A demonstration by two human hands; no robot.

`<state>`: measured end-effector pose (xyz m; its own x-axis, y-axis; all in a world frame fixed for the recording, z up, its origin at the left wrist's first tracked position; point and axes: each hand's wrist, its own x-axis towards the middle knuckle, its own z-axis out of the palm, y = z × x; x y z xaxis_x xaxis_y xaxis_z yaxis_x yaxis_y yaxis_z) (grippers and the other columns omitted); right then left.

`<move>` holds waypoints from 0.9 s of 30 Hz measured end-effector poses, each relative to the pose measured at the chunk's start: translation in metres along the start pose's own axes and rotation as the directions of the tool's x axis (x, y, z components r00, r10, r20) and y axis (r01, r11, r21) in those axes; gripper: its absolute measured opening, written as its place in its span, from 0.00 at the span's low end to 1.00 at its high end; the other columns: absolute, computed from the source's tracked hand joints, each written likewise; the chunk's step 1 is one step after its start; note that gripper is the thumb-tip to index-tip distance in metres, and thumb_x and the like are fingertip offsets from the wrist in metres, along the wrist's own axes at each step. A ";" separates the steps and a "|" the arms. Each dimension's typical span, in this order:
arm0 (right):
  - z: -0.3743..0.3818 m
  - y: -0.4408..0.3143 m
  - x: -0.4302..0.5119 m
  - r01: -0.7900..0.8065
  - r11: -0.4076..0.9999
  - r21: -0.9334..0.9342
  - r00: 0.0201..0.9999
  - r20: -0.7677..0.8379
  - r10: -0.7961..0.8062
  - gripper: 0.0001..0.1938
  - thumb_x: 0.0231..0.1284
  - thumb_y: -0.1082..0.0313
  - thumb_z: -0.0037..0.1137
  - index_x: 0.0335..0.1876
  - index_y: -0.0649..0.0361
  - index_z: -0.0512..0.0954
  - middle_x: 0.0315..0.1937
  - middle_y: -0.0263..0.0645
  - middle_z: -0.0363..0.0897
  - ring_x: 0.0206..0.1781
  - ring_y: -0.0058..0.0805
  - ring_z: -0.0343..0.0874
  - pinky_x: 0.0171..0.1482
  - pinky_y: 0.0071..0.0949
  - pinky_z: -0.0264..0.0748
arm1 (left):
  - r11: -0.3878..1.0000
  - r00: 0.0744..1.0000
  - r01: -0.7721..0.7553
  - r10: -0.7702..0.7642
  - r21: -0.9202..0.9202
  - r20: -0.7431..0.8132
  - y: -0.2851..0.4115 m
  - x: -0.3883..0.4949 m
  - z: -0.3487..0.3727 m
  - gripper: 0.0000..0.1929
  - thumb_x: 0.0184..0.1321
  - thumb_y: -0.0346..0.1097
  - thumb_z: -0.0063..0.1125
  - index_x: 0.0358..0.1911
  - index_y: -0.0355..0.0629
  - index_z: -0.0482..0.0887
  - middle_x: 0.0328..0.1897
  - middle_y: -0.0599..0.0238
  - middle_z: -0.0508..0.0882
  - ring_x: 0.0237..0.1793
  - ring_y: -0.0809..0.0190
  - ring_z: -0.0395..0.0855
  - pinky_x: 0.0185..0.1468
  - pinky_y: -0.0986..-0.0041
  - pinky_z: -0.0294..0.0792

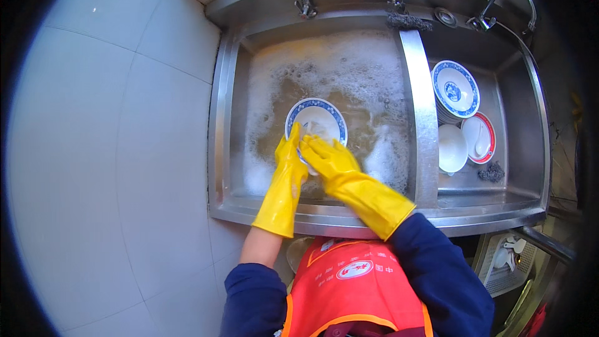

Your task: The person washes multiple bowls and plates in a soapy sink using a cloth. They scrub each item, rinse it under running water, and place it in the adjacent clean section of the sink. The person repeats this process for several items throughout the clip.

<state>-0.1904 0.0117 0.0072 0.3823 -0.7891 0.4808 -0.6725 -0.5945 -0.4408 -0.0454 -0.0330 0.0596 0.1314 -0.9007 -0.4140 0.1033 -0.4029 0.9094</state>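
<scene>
A white bowl with a blue patterned rim [330, 114] is tilted just over the soapy water [327, 68] of the large left basin. My left hand [291, 152], in a yellow rubber glove, grips the bowl at its near left edge. Across the bowl's near side lies my right hand [330, 155], gloved the same way, its fingers reaching toward the inside. Something pale and blurred shows by the right fingertips; whether it is a cloth or water I cannot tell. The gloves cover part of the bowl's near rim.
A metal divider [421, 103] separates the basins. In the right basin stand stacked blue-rimmed bowls [456, 89], a white bowl [452, 149], a red-rimmed dish [487, 138] and a scouring pad [491, 172]. Another pad [408, 22] rests atop the divider. Faucets [306, 8] line the back.
</scene>
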 end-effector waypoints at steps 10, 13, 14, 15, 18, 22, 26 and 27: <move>0.018 0.039 -0.023 -0.745 0.021 0.666 0.562 0.612 0.556 0.18 0.68 0.61 0.64 0.60 0.60 0.82 0.50 0.41 0.88 0.46 0.32 0.86 0.48 0.29 0.81 | 0.855 0.957 0.289 -0.268 -0.431 0.109 -0.041 -0.005 0.018 0.24 0.59 0.34 0.73 0.60 0.44 0.82 0.60 0.50 0.86 0.54 0.51 0.87 0.51 0.65 0.80; 0.007 0.058 -0.030 -0.678 0.046 0.734 0.659 0.578 0.482 0.18 0.66 0.66 0.65 0.60 0.59 0.82 0.48 0.41 0.87 0.49 0.31 0.87 0.49 0.29 0.83 | 0.965 0.966 0.258 -0.255 -0.057 0.052 -0.047 -0.004 0.022 0.22 0.58 0.31 0.71 0.57 0.44 0.83 0.52 0.52 0.88 0.42 0.53 0.89 0.33 0.69 0.78; 0.005 0.066 -0.034 -0.642 0.310 0.701 0.738 0.457 0.496 0.18 0.66 0.67 0.64 0.61 0.59 0.82 0.48 0.41 0.88 0.49 0.31 0.87 0.49 0.29 0.84 | 0.929 0.932 0.360 -0.362 0.080 0.011 -0.049 -0.004 0.024 0.21 0.58 0.31 0.70 0.56 0.44 0.83 0.49 0.52 0.89 0.37 0.54 0.89 0.28 0.69 0.75; 0.006 0.077 -0.033 -0.567 0.430 0.703 0.812 0.389 0.434 0.19 0.65 0.69 0.63 0.61 0.59 0.81 0.48 0.41 0.88 0.49 0.31 0.87 0.48 0.29 0.84 | 0.902 0.924 0.382 -0.379 0.202 -0.056 -0.050 -0.005 0.025 0.20 0.58 0.30 0.70 0.55 0.44 0.84 0.46 0.52 0.89 0.33 0.54 0.89 0.23 0.70 0.72; 0.013 0.094 -0.034 -0.615 0.659 0.433 0.788 0.357 0.501 0.18 0.66 0.73 0.58 0.61 0.59 0.81 0.50 0.43 0.88 0.51 0.34 0.88 0.51 0.29 0.85 | 0.842 0.855 0.504 -0.517 0.193 0.024 -0.055 -0.011 0.030 0.18 0.58 0.29 0.67 0.54 0.45 0.85 0.40 0.51 0.90 0.28 0.54 0.88 0.21 0.70 0.69; 0.015 0.099 -0.024 -0.334 0.933 0.133 0.941 0.101 0.323 0.20 0.66 0.73 0.57 0.64 0.55 0.79 0.60 0.46 0.82 0.62 0.41 0.81 0.62 0.35 0.78 | 0.909 0.949 0.216 -0.281 0.356 0.143 -0.059 -0.018 0.037 0.25 0.54 0.22 0.64 0.59 0.43 0.83 0.50 0.48 0.88 0.43 0.47 0.87 0.42 0.63 0.76; 0.003 0.085 -0.018 -0.235 0.936 0.260 0.969 -0.013 0.247 0.22 0.76 0.59 0.51 0.72 0.52 0.72 0.72 0.50 0.72 0.75 0.48 0.70 0.76 0.45 0.62 | 0.932 0.961 0.260 -0.274 0.254 0.022 -0.056 -0.021 0.043 0.30 0.53 0.17 0.61 0.64 0.41 0.80 0.56 0.49 0.87 0.53 0.45 0.88 0.57 0.60 0.81; 0.001 0.080 -0.017 -0.528 0.816 0.233 0.848 0.111 0.518 0.23 0.76 0.56 0.50 0.73 0.50 0.71 0.72 0.50 0.72 0.74 0.51 0.70 0.75 0.46 0.63 | 0.947 0.952 0.306 -0.304 0.096 -0.029 -0.056 -0.021 0.043 0.30 0.54 0.16 0.60 0.65 0.41 0.80 0.56 0.49 0.87 0.53 0.46 0.88 0.57 0.60 0.81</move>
<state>-0.2498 -0.0230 -0.0370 0.0465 -0.9943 0.0959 -0.6035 -0.1044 -0.7905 -0.0967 0.0011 0.0195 0.1228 -0.7303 -0.6720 0.0430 -0.6725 0.7388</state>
